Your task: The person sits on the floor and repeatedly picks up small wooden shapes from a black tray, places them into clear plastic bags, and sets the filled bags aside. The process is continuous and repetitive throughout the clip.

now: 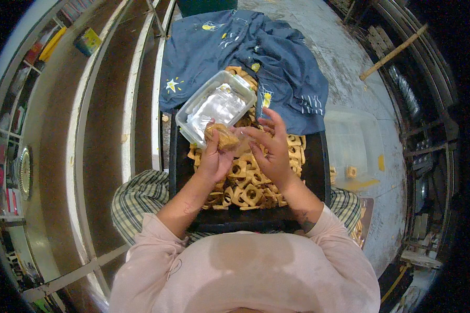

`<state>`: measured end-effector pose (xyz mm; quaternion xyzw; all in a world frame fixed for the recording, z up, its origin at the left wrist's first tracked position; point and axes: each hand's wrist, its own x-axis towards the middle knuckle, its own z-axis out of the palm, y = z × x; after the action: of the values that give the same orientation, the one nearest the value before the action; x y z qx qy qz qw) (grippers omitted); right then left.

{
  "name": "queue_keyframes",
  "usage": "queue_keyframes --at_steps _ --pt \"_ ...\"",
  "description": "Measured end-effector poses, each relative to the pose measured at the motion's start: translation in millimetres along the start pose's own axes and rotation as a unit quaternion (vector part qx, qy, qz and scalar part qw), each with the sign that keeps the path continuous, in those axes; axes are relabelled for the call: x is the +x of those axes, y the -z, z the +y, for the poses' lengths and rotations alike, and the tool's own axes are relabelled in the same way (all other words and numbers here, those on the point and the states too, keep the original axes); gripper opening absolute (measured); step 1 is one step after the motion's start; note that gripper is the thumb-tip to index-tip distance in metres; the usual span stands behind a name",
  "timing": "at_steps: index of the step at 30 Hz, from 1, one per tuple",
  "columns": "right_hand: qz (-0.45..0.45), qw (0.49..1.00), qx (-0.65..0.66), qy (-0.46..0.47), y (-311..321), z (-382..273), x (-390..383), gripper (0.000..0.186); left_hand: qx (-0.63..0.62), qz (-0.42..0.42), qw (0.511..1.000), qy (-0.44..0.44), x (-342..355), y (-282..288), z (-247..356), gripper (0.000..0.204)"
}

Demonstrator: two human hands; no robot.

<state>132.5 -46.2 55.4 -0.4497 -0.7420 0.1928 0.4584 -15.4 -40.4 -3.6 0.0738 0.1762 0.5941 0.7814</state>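
Packet [223, 137] of golden-brown pieces in clear film sits near the middle of the frame, raised over the black crate [235, 221] and, as I see it, just by the lower corner of the translucent tub [192, 129]. I watch the left grip [215, 163] grasping it from below, thumb against its left side. The right grip [274, 156] has its fingers parted and curved beside the loose film; whether thumb and forefinger pinch that film I cannot tell from here.

My judgement is that the step in hand is handling the wrapping's loose end. The next move seems to call for a steady left grip and a light, sure pinch from the right grip, since the pieces may be brittle.

The packet's long axis slants from upper left to lower right, the filled part at the left and the slack film pointing right. Beneath, square holed snack pieces [250, 195] lie heaped in the crate; blue cloth [292, 68] spreads across the upper middle.
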Motion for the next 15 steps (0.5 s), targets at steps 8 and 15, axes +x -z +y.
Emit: queue_keyframes --at_steps 8,15 --pt "-0.101 0.985 -0.047 0.13 -3 30 -7 0.021 0.057 0.054 0.995 -0.06 11 7 15 0.045" --pt "-0.329 0.914 -0.234 0.043 -75 76 -81 0.018 0.017 0.139 0.986 -0.091 22 14 35 0.051"
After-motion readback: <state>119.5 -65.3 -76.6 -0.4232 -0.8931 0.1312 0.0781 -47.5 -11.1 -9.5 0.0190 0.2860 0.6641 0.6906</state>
